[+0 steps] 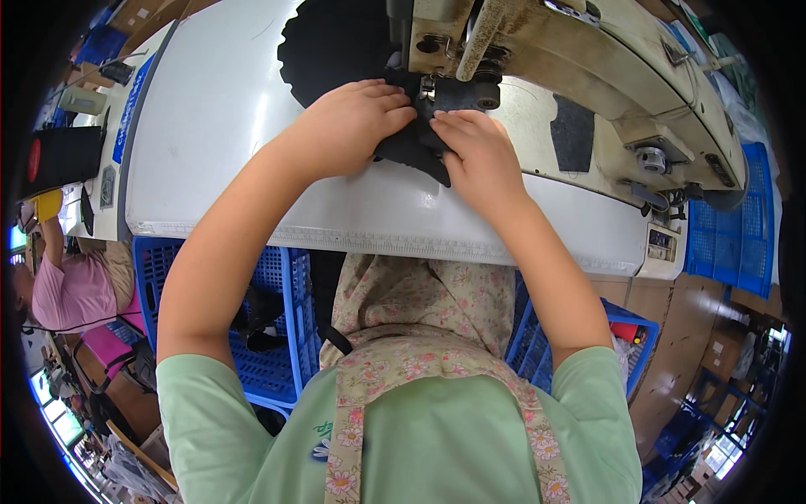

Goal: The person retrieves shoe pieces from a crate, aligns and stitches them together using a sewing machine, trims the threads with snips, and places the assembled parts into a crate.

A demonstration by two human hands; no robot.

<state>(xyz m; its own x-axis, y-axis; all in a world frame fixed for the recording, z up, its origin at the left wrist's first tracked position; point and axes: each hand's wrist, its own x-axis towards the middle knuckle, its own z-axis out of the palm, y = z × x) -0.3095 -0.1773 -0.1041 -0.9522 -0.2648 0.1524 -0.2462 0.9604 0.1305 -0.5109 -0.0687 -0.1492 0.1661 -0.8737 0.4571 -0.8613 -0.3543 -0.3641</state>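
Note:
Black fabric (327, 46) lies on the white sewing table, bunched under the presser foot (428, 86) of an industrial sewing machine (588, 71). Its left part spreads out with a notched edge, and a pointed flap hangs toward me between my hands. My left hand (357, 126) is closed on the cloth just left of the foot, fingers curled over it. At the right, close in front of the foot, my right hand (480, 160) pinches the fabric edge with its fingers together. My fingers partly cover the cloth, and the needle point cannot be made out.
A small dark fabric piece (573, 134) lies on the machine bed at right. A ruler strip (378, 241) runs along the table's front edge. Blue plastic crates (294, 319) stand below, with another blue basket (730, 223) at right. Another person (80, 290) sits at far left.

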